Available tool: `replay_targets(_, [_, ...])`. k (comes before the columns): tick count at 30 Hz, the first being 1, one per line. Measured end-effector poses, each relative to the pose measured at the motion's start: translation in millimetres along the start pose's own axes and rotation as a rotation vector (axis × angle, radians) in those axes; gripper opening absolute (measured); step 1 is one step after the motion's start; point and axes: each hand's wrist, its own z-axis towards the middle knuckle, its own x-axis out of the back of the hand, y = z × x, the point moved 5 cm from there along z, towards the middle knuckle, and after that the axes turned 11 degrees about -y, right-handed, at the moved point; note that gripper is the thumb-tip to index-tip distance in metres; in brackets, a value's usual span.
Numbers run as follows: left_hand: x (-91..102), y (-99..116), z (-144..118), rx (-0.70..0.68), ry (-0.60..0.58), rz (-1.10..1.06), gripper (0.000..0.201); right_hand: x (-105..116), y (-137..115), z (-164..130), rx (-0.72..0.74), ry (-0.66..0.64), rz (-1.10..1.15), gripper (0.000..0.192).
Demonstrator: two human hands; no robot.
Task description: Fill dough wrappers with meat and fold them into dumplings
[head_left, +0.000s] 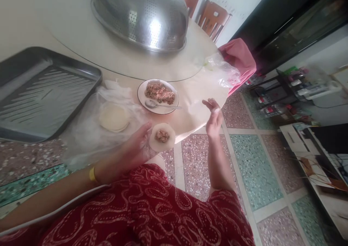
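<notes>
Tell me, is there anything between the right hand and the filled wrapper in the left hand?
Nothing visible. The right hand is open and empty, raised to the right of the dumpling wrapper resting on the left hand. Only bare table edge and floor show in the gap between them.

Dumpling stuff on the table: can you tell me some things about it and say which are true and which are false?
1. The left hand holds a round wrapper with a lump of meat filling on it. True.
2. The right hand is gripping the spoon. False: the hand is empty and raised beside the table edge; the spoon lies on the plate.
3. The plate holds minced filling. True.
4. The dark baking tray is full of finished dumplings. False: nothing lies on it.
5. A stack of wrappers sits on clear plastic beside the plate. True.
</notes>
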Motion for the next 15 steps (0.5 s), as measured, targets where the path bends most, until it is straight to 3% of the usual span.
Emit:
replay_targets(2, [-1.5, -1, -2, 0.019, -0.013, 0.023, 0.046, -11, -26, -17, 0.085, -0.039, 0.187, 0.056])
replay_targets(5, [-4.4, -3, -5, 0.032, -0.048, 0.043, 0.049, -44, -59, -41, 0.101, -0.317, 0.288, 0.064])
replay_targets(7, [-5.9, -5, -6, 0.045, -0.076, 0.034, 0.05, -59, -73, -52, 0.129, -0.398, 0.3, 0.062])
replay_targets(11, [-6.8, -7, -10, 0.055, -0.143, 0.006, 0.052, -78, -86, -57, 0.245, -0.507, 0.285, 0.052])
replay_targets(15, [-3.1, -6, -15, 0.06, -0.151, 0.026, 0.053, -83, -84, -53, 0.242, -0.559, 0.262, 0.057])
